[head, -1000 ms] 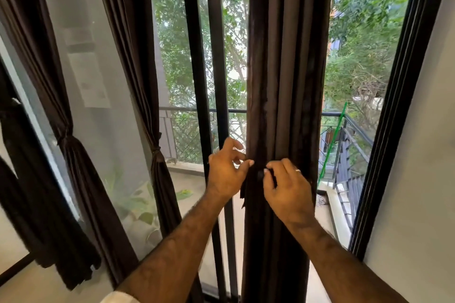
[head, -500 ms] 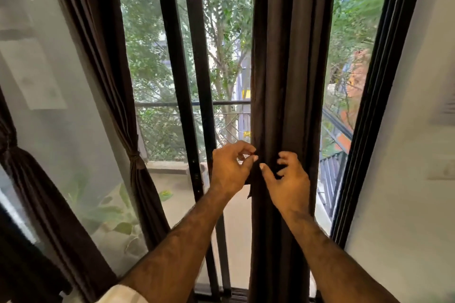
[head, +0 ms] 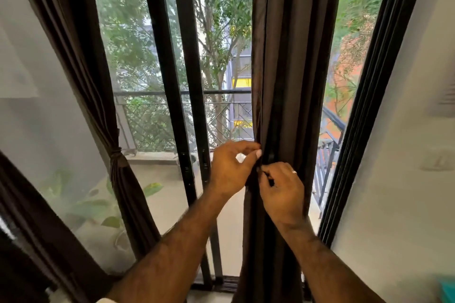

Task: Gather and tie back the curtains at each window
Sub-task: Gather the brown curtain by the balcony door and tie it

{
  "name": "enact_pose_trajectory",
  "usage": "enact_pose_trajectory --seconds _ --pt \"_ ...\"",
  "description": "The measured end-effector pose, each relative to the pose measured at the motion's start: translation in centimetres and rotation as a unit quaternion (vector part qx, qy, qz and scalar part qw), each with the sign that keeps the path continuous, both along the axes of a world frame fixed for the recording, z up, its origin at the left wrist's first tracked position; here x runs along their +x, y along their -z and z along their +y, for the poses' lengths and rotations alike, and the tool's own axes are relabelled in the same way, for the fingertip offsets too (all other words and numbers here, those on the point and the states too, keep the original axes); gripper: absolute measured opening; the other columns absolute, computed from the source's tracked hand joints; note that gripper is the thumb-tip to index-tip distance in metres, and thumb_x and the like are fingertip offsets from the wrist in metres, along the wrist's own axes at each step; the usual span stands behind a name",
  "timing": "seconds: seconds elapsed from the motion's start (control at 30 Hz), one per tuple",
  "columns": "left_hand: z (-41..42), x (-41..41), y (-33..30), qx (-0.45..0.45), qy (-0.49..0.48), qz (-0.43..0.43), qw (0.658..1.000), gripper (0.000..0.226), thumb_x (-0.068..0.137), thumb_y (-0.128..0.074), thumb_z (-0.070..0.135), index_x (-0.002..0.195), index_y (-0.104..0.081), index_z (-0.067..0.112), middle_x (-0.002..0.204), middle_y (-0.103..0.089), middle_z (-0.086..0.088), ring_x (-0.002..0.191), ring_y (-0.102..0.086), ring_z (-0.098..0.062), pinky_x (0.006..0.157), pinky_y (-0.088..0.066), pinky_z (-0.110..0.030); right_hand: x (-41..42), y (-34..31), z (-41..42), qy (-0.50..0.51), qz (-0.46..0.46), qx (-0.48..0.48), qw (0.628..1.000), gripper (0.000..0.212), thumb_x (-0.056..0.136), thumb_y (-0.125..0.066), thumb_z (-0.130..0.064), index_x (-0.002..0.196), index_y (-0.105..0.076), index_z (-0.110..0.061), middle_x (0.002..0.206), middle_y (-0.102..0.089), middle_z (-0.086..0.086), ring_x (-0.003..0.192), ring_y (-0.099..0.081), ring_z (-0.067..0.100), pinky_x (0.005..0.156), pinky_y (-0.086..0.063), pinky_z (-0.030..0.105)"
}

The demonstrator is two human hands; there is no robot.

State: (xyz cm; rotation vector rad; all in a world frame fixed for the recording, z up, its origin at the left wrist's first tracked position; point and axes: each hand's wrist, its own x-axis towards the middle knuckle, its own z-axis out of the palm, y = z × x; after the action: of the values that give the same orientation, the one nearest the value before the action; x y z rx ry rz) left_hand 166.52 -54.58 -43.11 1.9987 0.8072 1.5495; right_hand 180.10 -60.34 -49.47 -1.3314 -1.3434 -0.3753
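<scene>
So the big thing here is the glass sliding door (head: pixel 157 96) with black frames, two vertical black bars (head: pixel 182 81) running down the middle side by side, and a balcony railing (head: pixel 172 92) and green trees (head: pixel 216 7) visible through the glass. I count three dark brown curtains in view. One is the gathered curtain (head: pixel 295 69) hanging straight down right of centre, bunched into narrow folds, and that's the one being worked on. The second, the tied curtain (head: pixel 81 56), hangs to the left and is already cinched at the waist with a tie-back (head: pixel 117 157), so it flares out below the knot. A third curtain (head: pixel 29 216) only shows as a dark strip cutting across the bottom left corner. White wall (head: pixel 406 179) fills the right side. Then two hands, both at the front of the gathered curtain at about waist height, nearly touching each other. The left hand (head: pixel 231 170) has its fingers curled in, thumb and fingertips pinching the left edge of the fabric. The right hand (head: pixel 283 189) sits just below and beside it, fingers curled over the folds, pinching something dark and thin against the cloth; can't tell if that's a tie strip or just a fold. Smallest thing: one ring (head: pixel 294 171) on the right hand.
</scene>
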Motion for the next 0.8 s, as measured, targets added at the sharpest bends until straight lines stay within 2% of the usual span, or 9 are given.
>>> enact_pose_trajectory --seconds 0.17,0.27,0.33,0.4,0.5,0.63,0.7,0.77,0.8 --pt "-0.9 0.8 -0.3 -0.036 -0.022 -0.018 0.999 0.016 0.086 -0.090 0.017 0.100 -0.084 0.018 0.087 -0.080 0.007 0.084 -0.076 -0.013 0.082 -0.059 -0.026 2.3 0.0 0.8 -0.038 -0.112 -0.016 0.993 0.007 0.091 -0.076 -0.004 0.090 -0.075 -0.011 0.091 -0.066 0.002 0.085 -0.065 0.029 0.078 -0.056 0.039" --pt "-1.7 1.3 -0.4 -0.029 -0.070 -0.011 0.997 0.014 0.084 -0.092 0.015 0.096 -0.084 0.015 0.084 -0.079 0.008 0.080 -0.074 -0.008 0.077 -0.054 -0.019 3.4 -0.4 0.3 -0.097 -0.148 -0.018 0.984 0.009 0.096 -0.070 -0.015 0.096 -0.079 -0.012 0.100 -0.069 0.001 0.091 -0.066 0.026 0.076 -0.059 0.042" --pt "-2.7 1.6 -0.4 -0.019 -0.116 -0.032 0.992 0.010 0.084 -0.091 0.013 0.090 -0.084 0.015 0.081 -0.077 0.009 0.078 -0.072 -0.006 0.075 -0.052 -0.016 4.2 -0.8 -1.0 -0.098 -0.113 0.010 0.989 0.010 0.098 -0.073 -0.020 0.104 -0.079 -0.014 0.104 -0.066 0.002 0.094 -0.065 0.022 0.079 -0.057 0.035" --pt "-3.5 1.7 -0.4 0.013 -0.150 -0.055 0.987 0.011 0.083 -0.092 0.010 0.088 -0.082 0.012 0.087 -0.077 0.004 0.083 -0.072 -0.009 0.076 -0.051 -0.013 5.3 -1.4 -1.9 -0.061 0.024 0.040 0.997 0.022 0.094 -0.079 -0.022 0.114 -0.073 -0.013 0.109 -0.058 0.001 0.094 -0.061 0.019 0.081 -0.052 0.025" --pt "-4.5 1.7 -0.3 0.053 -0.188 -0.037 0.980 0.013 0.082 -0.093 0.013 0.090 -0.083 0.014 0.101 -0.076 0.002 0.099 -0.072 -0.011 0.087 -0.056 -0.022 6.8 -1.8 -1.7 -0.037 0.160 0.028 0.986 0.033 0.088 -0.086 -0.025 0.110 -0.064 -0.012 0.100 -0.054 -0.003 0.079 -0.051 0.010 0.073 -0.041 0.011" --pt "-6.4 1.9 -0.6 0.078 -0.218 -0.023 0.973 0.018 0.083 -0.093 0.018 0.095 -0.080 0.021 0.091 -0.076 0.013 0.091 -0.073 -0.009 0.082 -0.060 -0.036 5.8 -1.0 -2.5 -0.114 0.012 0.036 0.993 0.015 0.094 -0.080 -0.020 0.090 -0.067 -0.014 0.082 -0.055 -0.010 0.072 -0.049 0.005 0.069 -0.040 0.015" --pt "-7.2 2.0 -0.6 0.097 -0.223 -0.013 0.970 0.022 0.085 -0.091 0.016 0.096 -0.073 0.018 0.089 -0.073 0.018 0.087 -0.073 -0.007 0.082 -0.060 -0.037 5.5 -1.2 -2.9 -0.148 0.112 0.028 0.982 0.011 0.094 -0.081 -0.022 0.097 -0.071 -0.018 0.083 -0.061 -0.014 0.071 -0.056 0.000 0.070 -0.044 0.009" --pt "-7.7 2.0 -0.6 0.122 -0.240 0.019 0.963 0.021 0.086 -0.090 0.017 0.091 -0.070 0.023 0.089 -0.069 0.023 0.088 -0.070 -0.007 0.087 -0.055 -0.048 5.6 -1.8 -3.1 -0.133 0.248 0.036 0.959 0.014 0.091 -0.084 -0.021 0.097 -0.072 -0.023 0.080 -0.067 -0.011 0.071 -0.065 0.005 0.067 -0.053 0.018" --pt "-7.9 2.0 -0.5 0.131 -0.250 0.045 0.958 0.019 0.086 -0.089 0.019 0.089 -0.072 0.027 0.089 -0.068 0.026 0.089 -0.068 -0.006 0.090 -0.051 -0.051 5.7 -1.9 -3.2 -0.123 0.225 0.050 0.965 0.012 0.090 -0.084 -0.019 0.093 -0.072 -0.022 0.081 -0.067 -0.007 0.072 -0.066 0.011 0.068 -0.054 0.022"
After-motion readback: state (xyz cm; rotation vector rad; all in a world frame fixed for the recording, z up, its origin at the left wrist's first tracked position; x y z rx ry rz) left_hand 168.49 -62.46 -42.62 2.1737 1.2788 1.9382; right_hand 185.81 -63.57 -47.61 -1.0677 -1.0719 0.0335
